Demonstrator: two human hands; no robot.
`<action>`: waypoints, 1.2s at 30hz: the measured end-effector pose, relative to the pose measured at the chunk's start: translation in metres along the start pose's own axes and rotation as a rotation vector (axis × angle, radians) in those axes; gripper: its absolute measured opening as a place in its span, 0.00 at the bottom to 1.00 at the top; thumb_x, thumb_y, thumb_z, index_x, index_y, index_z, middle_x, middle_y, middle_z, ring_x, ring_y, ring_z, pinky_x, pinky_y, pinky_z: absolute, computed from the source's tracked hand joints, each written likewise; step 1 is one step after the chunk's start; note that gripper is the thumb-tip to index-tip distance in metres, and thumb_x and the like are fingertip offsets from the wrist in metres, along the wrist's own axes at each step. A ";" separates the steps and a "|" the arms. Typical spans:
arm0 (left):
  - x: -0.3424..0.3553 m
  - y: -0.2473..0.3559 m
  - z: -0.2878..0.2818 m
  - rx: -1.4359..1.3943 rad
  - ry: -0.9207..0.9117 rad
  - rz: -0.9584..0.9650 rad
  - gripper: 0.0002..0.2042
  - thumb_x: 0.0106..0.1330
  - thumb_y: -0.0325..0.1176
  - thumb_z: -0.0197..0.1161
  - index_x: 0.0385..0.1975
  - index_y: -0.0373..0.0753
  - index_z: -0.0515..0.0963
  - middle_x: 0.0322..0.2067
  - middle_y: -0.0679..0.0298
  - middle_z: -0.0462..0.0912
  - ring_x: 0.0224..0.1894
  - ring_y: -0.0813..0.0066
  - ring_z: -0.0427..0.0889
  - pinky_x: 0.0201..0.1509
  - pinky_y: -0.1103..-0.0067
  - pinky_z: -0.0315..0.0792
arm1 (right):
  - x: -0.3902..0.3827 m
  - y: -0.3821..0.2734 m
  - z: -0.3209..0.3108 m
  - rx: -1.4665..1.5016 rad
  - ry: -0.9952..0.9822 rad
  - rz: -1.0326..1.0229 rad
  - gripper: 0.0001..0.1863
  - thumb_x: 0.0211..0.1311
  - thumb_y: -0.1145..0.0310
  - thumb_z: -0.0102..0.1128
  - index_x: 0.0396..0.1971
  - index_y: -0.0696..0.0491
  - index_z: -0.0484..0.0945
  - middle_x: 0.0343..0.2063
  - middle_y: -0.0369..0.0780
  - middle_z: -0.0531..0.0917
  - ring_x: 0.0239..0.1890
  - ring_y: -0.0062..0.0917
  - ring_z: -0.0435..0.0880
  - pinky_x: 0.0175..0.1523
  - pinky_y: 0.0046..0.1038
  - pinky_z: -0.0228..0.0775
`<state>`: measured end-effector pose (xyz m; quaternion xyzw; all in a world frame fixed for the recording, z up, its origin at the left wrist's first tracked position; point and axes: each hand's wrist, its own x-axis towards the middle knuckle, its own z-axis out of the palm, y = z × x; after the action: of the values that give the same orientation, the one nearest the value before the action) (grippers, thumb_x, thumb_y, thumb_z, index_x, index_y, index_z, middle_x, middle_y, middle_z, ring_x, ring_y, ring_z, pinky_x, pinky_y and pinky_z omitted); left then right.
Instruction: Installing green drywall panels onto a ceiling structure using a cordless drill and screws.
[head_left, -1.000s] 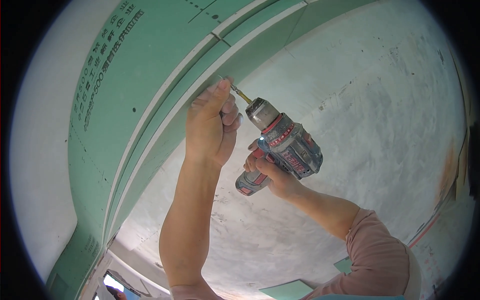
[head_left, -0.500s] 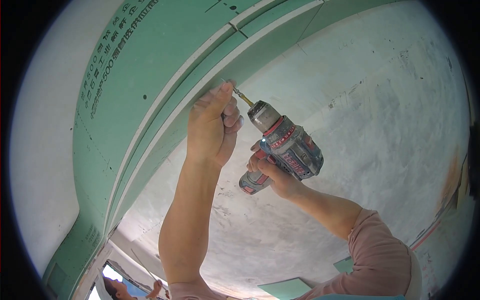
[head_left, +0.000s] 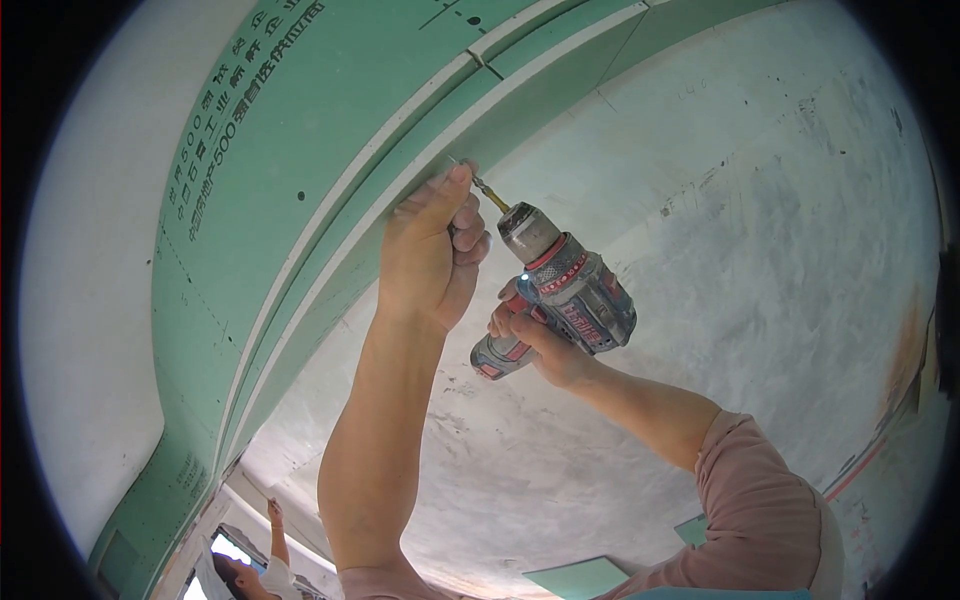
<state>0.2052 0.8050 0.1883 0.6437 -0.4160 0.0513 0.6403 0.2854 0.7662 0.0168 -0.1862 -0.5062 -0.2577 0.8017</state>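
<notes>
Your left hand (head_left: pixel 430 255) is raised to the green board (head_left: pixel 300 150) overhead, fingers curled in a loose fist with thumb and forefinger pinched at the tip of the drill bit (head_left: pixel 488 195), right where it meets the pale seam strip (head_left: pixel 400 185). A screw looks to be pinched there, but it's too small to tell for sure.

Your right hand (head_left: pixel 535 345) is clenched around the grip of the cordless drill (head_left: pixel 560 290), grey and red body, small light on at the front. The drill points up and left, bit touching or just short of the board's edge beside your left fingertips.

Where things stand, as a judgement: the green board is already up in place against the ceiling (head_left: pixel 700 250), and a few dark dots on its face, far and left, look like fasteners already in. This fastening point is only being set; the bit is not sunk in and your left hand hasn't let go. The seam running left and near from your hands shows no fasteners that I can make out, so most of that edge seems left to do.

Another person (head_left: pixel 255 565) is low at the near left, one arm lifted, well apart from your hands. Green offcuts (head_left: pixel 580 578) lie at the near right edge.
</notes>
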 end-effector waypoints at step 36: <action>-0.031 -0.002 -0.016 -0.023 0.065 0.020 0.15 0.72 0.38 0.59 0.47 0.31 0.73 0.17 0.74 0.64 0.18 0.85 0.60 0.23 0.85 0.56 | -0.001 0.006 0.012 -0.101 0.041 -0.060 0.07 0.65 0.70 0.59 0.40 0.53 0.73 0.28 0.33 0.78 0.34 0.16 0.76 0.40 0.26 0.71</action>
<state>0.1941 0.8334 0.1710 0.6301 -0.4020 0.0739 0.6603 0.2797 0.7780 0.0205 -0.2059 -0.4813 -0.3104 0.7934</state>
